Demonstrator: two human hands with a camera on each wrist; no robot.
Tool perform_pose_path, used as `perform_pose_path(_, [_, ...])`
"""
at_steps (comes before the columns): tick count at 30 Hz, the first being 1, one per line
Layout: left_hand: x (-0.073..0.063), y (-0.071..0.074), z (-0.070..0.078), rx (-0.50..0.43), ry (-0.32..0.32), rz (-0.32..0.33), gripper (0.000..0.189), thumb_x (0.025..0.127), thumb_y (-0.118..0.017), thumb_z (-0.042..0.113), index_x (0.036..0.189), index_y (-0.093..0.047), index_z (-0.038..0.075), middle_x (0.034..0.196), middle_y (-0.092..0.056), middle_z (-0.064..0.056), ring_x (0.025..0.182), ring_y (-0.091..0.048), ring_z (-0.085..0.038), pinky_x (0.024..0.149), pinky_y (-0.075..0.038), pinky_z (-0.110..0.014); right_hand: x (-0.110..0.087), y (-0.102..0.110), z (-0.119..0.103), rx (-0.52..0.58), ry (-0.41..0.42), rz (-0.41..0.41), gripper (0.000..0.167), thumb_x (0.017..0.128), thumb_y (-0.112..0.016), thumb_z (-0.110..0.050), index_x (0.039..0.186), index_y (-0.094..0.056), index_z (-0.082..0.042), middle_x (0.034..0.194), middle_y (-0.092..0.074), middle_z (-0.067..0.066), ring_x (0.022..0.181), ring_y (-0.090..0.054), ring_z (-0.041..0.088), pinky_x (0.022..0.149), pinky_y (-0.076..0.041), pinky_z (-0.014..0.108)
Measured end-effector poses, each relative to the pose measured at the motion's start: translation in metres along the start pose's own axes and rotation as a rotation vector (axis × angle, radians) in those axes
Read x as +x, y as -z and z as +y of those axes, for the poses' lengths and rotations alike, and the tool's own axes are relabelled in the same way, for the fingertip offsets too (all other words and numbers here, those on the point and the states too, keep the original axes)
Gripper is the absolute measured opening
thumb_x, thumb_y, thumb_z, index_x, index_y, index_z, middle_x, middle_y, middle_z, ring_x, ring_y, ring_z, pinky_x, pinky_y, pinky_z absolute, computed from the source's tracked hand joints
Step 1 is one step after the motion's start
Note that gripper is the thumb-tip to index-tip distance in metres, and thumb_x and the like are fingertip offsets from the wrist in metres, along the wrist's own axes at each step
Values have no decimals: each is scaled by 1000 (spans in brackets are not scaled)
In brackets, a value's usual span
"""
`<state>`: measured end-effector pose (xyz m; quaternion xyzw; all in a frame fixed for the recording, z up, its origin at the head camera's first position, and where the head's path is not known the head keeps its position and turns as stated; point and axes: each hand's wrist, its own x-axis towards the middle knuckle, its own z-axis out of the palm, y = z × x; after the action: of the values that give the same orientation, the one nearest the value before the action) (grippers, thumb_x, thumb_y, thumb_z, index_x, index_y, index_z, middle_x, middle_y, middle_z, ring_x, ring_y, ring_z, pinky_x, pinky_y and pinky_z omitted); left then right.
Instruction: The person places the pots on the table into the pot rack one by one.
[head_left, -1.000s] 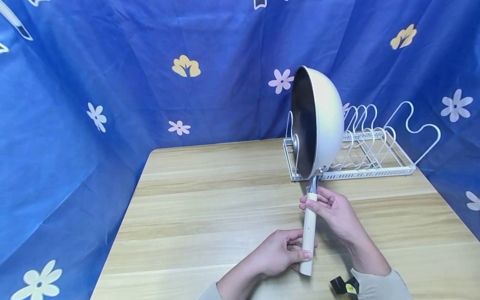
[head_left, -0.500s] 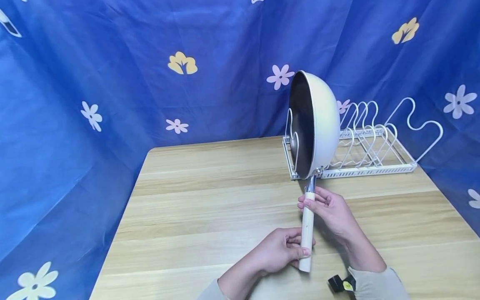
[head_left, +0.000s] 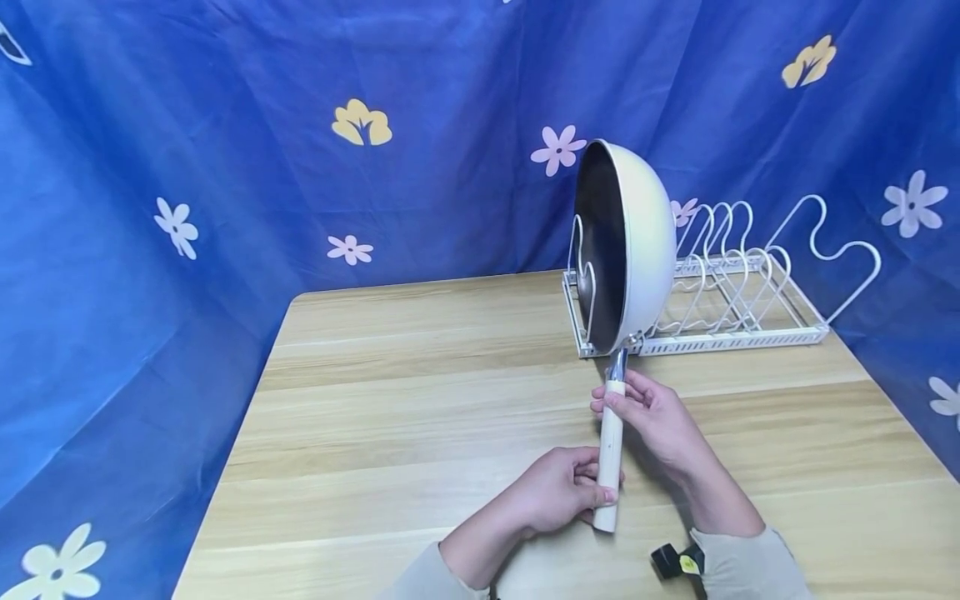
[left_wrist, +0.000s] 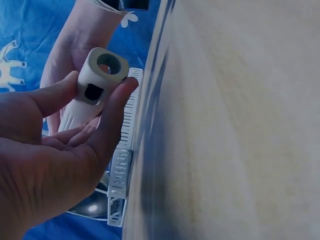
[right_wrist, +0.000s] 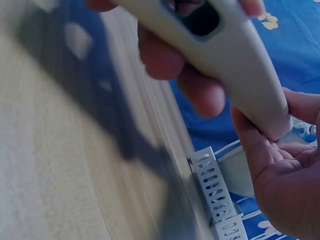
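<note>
A white wok [head_left: 651, 242] with a dark inside stands on edge at the left end of a white wire rack [head_left: 750, 337], its opening facing left. Its pale handle [head_left: 611, 442] points toward me, joined to the bowl by a shiny metal neck. My left hand [head_left: 555, 492] pinches the handle near its free end, thumb on top. Up by the metal neck, my right hand [head_left: 663, 421] grips the handle between thumb and fingers. The left wrist view shows the hollow end of the handle [left_wrist: 82, 107], with a hole through it. The bowl hides part of the rack.
Several wire dividers [head_left: 738, 283] rise to the right of the wok, and a taller curved wire [head_left: 851, 247] stands at the rack's right end. The wooden table [head_left: 390, 417] reaches back to a blue flowered cloth [head_left: 450, 192].
The wok's bowl has sunk slightly against the backdrop, at the rack's left end. Both hands keep their hold on the handle. The head view has shifted a little.
</note>
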<state>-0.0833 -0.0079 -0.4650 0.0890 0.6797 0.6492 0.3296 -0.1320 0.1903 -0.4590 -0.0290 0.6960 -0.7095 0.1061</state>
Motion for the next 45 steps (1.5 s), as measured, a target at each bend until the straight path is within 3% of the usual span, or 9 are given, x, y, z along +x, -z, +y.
perform_pose_path(3, [2,-1,1,60,3,28,23,95,-75,-5,118,-74,-3,110,-80,-20,85,-77,-19,69,-67,-31,1,1,1,31,-13,-20,57,111,-57,-8,156,-35,18,120,-80,6,103,-78,5,98,-62,23])
perform_pose_path(7, [6,0,1,198,1,65,31,92,-81,-2,122,-73,0,103,-81,-10,81,-77,-13,68,-67,-30,3,3,3,91,-24,-37,58,111,-55,-5,158,-30,20,123,-78,11,105,-77,6,100,-63,26])
perform_pose_path(15, [10,0,4,518,-29,131,37,87,-90,11,120,-74,5,91,-76,5,80,-64,2,77,-55,-19,6,4,12,127,-46,-18,59,110,-57,-3,157,-29,20,123,-79,12,106,-78,6,101,-62,24])
perform_pose_path(26, [16,3,9,581,-31,155,35,86,-91,14,115,-73,8,91,-74,6,80,-62,0,76,-53,-19,16,11,23,220,-20,-64,59,110,-59,-3,152,-29,25,112,-82,-2,106,-79,9,102,-63,26])
perform_pose_path(30, [19,4,8,588,-30,161,57,87,-91,12,137,-66,4,110,-75,0,88,-67,-3,79,-56,-20,21,13,24,182,-38,-48,61,110,-59,-4,154,-28,23,117,-81,4,106,-79,7,101,-62,24])
perform_pose_path(33, [18,4,8,571,-49,156,82,86,-90,8,158,-49,2,129,-70,-4,94,-68,-4,81,-57,-17,25,13,22,72,-73,2,61,110,-60,-8,158,-32,18,129,-77,21,109,-78,9,103,-61,23])
perform_pose_path(35, [15,4,10,601,-74,145,89,88,-88,10,164,-41,2,129,-67,-5,93,-65,-5,80,-56,-17,26,13,20,-90,-86,57,62,110,-63,-14,159,-37,13,136,-72,27,113,-78,14,105,-60,26])
perform_pose_path(40, [0,1,15,865,-122,130,82,95,-83,31,163,-45,6,133,-69,-7,108,-69,-13,94,-60,-28,25,12,11,-571,-38,175,61,109,-67,-30,157,-50,4,134,-75,22,119,-76,33,108,-61,47])
perform_pose_path(45, [-19,-4,17,1071,-173,133,73,99,-79,41,159,-52,11,150,-65,-7,124,-70,-17,105,-60,-33,16,11,4,-879,101,186,51,109,-66,-29,149,-58,2,124,-79,20,112,-77,40,102,-61,59])
